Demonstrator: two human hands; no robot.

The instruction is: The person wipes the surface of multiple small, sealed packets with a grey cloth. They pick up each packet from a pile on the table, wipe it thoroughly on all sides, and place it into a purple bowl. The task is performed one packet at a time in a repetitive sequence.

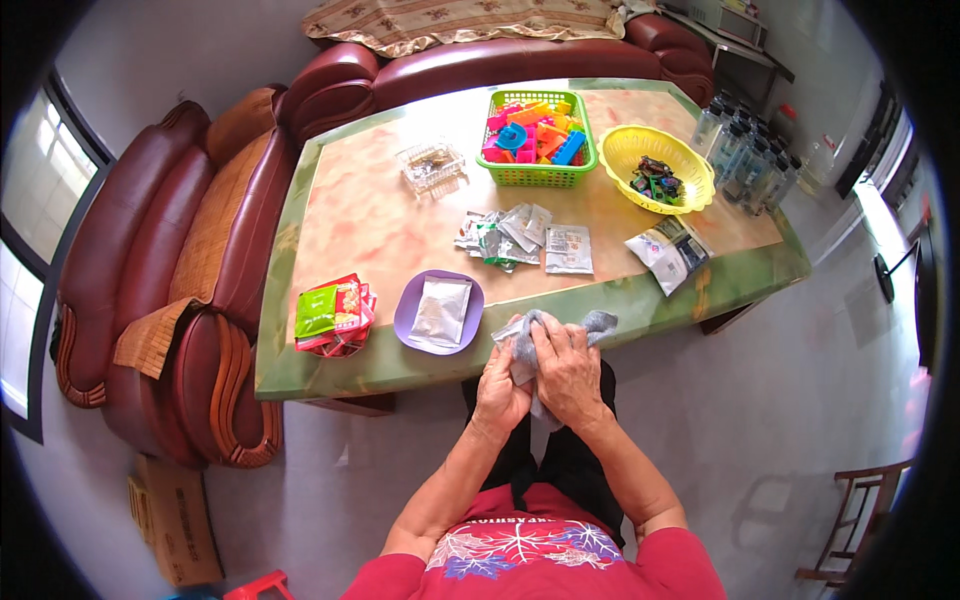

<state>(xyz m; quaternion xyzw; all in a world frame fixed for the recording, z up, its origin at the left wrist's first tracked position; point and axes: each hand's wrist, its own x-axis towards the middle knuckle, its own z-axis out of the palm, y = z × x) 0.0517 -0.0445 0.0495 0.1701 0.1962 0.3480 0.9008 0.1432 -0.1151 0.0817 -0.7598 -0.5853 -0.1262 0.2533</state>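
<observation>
Green-edged tbl (350, 215) | L hand (502, 393) + R hand (569, 376) clamped on grey cloth (600, 323), prob. to steady it | sachet (440, 309) in purple dish (404, 318)

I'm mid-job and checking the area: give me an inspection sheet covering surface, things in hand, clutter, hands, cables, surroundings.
Surface: table, pinkish top with green border.
Things in hand: grey cloth; pale item beside it, partly hidden.
Clutter: red packets, purple dish with a white packet, green basket of plastic pieces, yellow basket, bottles.
Hands: left hand and right hand both grip the grey cloth.
Cables: nothing clearly seen.
Surroundings: red-brown sofa left, cardboard box on the floor.
</observation>
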